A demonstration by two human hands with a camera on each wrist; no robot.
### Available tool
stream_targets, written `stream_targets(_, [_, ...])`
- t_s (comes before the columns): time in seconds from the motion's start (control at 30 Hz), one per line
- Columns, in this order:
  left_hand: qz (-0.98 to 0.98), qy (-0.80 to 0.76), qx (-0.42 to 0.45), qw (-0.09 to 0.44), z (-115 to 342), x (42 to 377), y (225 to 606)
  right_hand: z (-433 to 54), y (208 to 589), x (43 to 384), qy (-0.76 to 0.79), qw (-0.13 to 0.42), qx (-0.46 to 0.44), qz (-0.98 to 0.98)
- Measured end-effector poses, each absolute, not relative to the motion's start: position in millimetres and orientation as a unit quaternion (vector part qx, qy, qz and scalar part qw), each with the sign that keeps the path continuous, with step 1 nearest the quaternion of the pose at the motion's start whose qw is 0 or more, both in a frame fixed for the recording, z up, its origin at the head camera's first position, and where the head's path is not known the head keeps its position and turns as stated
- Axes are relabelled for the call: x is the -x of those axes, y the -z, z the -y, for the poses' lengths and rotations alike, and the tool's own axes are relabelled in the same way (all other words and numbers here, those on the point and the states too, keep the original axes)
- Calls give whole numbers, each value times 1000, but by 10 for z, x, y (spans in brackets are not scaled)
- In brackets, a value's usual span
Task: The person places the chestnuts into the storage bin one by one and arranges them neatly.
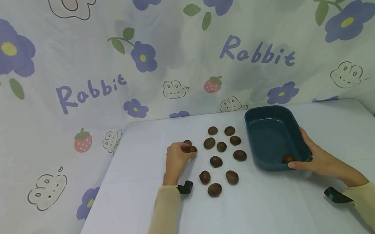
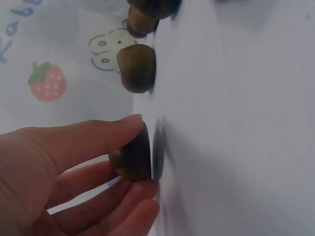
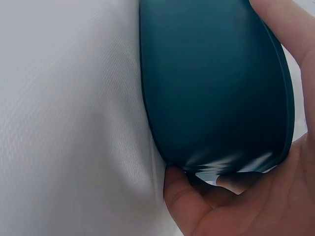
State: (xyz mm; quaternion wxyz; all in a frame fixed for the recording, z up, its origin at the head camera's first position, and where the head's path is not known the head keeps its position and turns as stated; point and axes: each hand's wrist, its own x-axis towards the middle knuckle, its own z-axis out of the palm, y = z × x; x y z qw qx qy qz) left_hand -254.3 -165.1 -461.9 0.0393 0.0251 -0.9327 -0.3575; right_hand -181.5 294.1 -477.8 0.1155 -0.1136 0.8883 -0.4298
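Observation:
My left hand [image 1: 176, 160] pinches a brown chestnut [image 2: 132, 160] between thumb and fingers, right at the white tabletop. Just behind it, another chestnut [image 1: 187, 143] shows past the fingers in the head view. Several loose chestnuts [image 1: 216, 161] lie scattered between that hand and a dark teal rectangular dish [image 1: 256, 155]. My right hand [image 1: 325, 161] grips the dish at its near right corner, thumb along the front rim and the other fingers on the right side. One chestnut [image 1: 288, 158] sits inside the dish near that thumb.
The table [image 1: 254, 220] has a white cover. Behind it and along the left hangs a cloth [image 1: 177, 45] printed with flowers and rabbits. Small black cameras [image 1: 337, 195] are strapped at both wrists.

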Motion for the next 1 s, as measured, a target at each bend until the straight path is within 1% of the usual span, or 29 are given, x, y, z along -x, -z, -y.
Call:
stream_targets(0.2, [922,380,-36,59,1639,2531,4522,-2949,4770,1816,434,115,116,-886])
stream_targets(0.37, [907,416,-6,69,1613,2521,4441,-2950,4775,1825,431,113,116,-888])
stream_targets(1.0, [860,504,55,56,1393,2395,4243,-2933,4769,1809,424,109,118,-891])
